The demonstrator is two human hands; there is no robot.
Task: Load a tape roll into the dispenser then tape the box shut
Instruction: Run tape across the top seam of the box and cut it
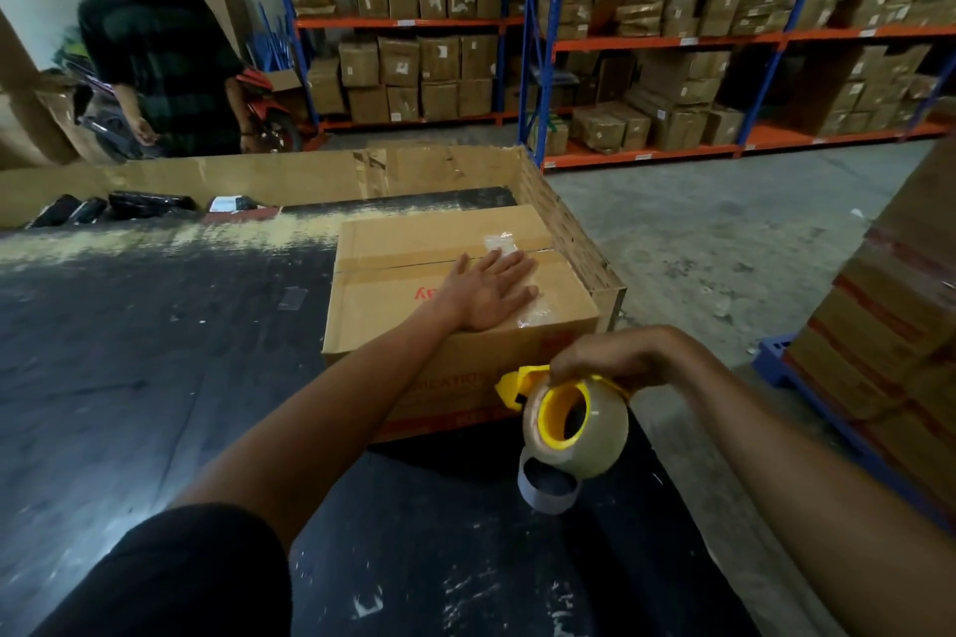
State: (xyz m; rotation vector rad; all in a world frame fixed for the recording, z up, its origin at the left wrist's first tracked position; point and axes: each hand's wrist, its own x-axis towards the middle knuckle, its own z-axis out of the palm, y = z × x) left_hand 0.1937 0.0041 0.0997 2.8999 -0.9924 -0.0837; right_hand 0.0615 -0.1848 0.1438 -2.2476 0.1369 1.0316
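A: Box (455, 305) sits on the dark table (155, 326), near its right edge, flaps down. Left hand (486, 292) lies flat on top, fingers spread wide, palm on the lid just beside the centre seam. Some tape already crosses the seam; clear scraps shine by the fingertips.

B: And the dispenser?

A: Yellow dispenser (522, 385) with the tape roll (577, 424) seated on its hub, so loading looks done. Right hand (615, 360) grips it from above, fingers curled over the frame, held at the box's near side face, low. An empty grey core (548, 484) lies on the table just under the roll.

B: So the step is laying a strip?

A: My reading, yes. Start on the near face, press the tape end down firmly, then draw up and over the top along the seam.

B: What makes it go well?

A: Keep the left palm pressing so the flaps stay level and the box cannot slide toward the cardboard wall (569, 222) behind. Hold the dispenser square to the seam, keep steady tension, and shift the left hand aside before the roll reaches it
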